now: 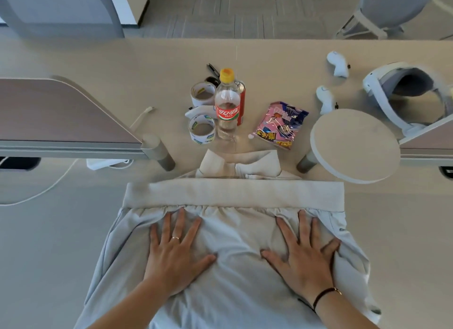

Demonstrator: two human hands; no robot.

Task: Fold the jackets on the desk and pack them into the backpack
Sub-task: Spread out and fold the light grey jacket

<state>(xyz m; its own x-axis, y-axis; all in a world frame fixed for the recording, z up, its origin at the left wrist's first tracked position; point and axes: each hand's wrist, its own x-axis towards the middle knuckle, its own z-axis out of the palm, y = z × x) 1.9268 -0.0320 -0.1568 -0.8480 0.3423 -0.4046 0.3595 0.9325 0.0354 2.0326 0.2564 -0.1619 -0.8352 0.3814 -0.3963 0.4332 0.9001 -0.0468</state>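
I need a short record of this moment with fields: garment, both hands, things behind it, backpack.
garment: beige jacket lying flat on the desk, hem band folded up towards the collar
left hand: left hand pressing flat on the jacket, fingers spread
right hand: right hand pressing flat, fingers spread
behind jacket: bottle, two tape rolls, snack bag
backpack: not in view

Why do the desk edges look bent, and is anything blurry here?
Head view: the wide-angle lens bows the desk edges; light is soft and even, with faint shadows under both hands on the jacket; the bottle label reads sharp, while the corners look softer.
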